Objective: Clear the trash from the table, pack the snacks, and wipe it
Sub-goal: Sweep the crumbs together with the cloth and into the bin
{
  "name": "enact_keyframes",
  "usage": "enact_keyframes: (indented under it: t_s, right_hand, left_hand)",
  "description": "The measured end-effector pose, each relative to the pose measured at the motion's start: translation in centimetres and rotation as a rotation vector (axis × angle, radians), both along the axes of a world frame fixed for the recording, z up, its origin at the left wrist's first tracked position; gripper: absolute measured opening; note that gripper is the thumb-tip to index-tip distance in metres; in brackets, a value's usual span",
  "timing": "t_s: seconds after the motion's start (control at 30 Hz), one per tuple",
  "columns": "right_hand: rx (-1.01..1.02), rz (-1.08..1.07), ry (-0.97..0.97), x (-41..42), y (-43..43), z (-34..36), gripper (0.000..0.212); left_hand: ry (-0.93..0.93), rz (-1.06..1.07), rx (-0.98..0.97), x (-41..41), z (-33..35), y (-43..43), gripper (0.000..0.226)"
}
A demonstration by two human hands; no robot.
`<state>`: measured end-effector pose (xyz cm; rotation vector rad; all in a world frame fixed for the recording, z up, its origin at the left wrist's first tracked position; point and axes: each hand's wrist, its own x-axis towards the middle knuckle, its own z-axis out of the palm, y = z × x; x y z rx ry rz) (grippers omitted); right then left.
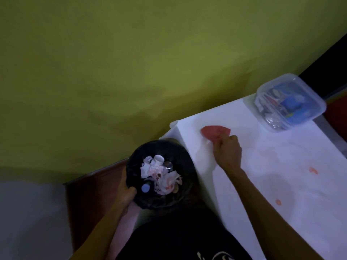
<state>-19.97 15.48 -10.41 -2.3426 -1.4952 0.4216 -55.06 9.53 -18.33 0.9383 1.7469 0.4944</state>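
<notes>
A white table [272, 184] fills the right side. My right hand [228, 151] grips a red cloth [214, 130] pressed flat near the table's far left corner. My left hand [126, 188] holds the rim of a black-lined trash bin [185, 160], held just off the table's left edge. Crumpled white paper, a small cup and a bottle cap lie inside the bin. A clear lidded plastic container [311, 92] with snack packets inside stands at the far end of the table. Reddish smears [313, 170] mark the tabletop.
A yellow-green wall [131, 62] rises behind the table. Reddish-brown floor [90, 184] shows below the bin, with a pale grey surface at the lower left. My dark shirt fills the bottom middle. A dark object sits at the far right edge.
</notes>
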Motion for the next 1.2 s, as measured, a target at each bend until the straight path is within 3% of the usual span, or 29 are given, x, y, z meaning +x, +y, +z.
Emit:
enact_keyframes:
  t_s: [0.07, 0.23, 0.4, 0.53, 0.6, 0.8, 1.2]
  right_hand:
    - [0.086, 0.102, 0.128, -3.4, -1.1, 0.2, 0.034]
    - [-0.19, 0.231, 0.189, -10.8, -3.5, -1.6, 0.039]
    - [-0.42, 0.176, 0.167, -15.8, -4.9, -2.6, 0.063]
    - [-0.343, 0.203, 0.289, -19.4, -5.2, -4.2, 0.062]
    - [-0.433, 0.164, 0.25, -21.0, -5.2, -4.6, 0.078]
    - [-0.467, 0.249, 0.292, -21.9, -7.0, -7.6, 0.081]
    - [-0.561, 0.074, 0.235, -20.1, -4.9, -14.4, 0.093]
  left_hand:
    - [-0.009, 0.031, -0.025, -0.6, 0.4, 0.1, 0.086]
    - [-0.052, 0.022, 0.003, -3.8, 1.9, 0.2, 0.085]
    - [-0.133, -0.011, 0.042, -8.9, 3.7, -0.2, 0.091]
    - [-0.174, -0.009, 0.036, -11.4, 3.6, -0.5, 0.1]
    - [-0.162, -0.008, 0.027, -12.3, 3.3, -0.9, 0.093]
    - [-0.118, -0.094, 0.053, -13.8, 1.0, -0.5, 0.082]
    - [-0.004, -0.198, -0.059, -10.5, -6.3, 4.4, 0.086]
